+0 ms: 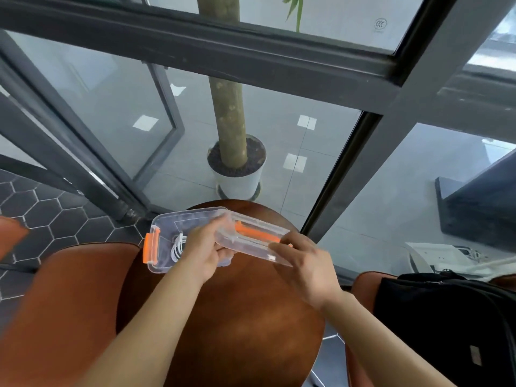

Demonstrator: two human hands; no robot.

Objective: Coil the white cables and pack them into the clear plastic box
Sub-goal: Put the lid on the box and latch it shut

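Observation:
The clear plastic box [164, 233] with an orange latch [150, 244] on its left end lies on the round brown table [223, 317]. A coiled white cable [178, 247] shows through its wall. Above the box's right part, the clear lid [251, 241] with an orange handle [257, 233] is tilted. My left hand [206, 247] grips the lid's left end, over the box. My right hand [304, 261] grips the lid's right end. Both hands hide part of the box.
Brown leather seats [64, 289] stand left and right of the table. A black backpack [446, 317] lies on the right seat. Behind the table are a dark-framed glass wall [349, 177] and a potted tree [237, 174].

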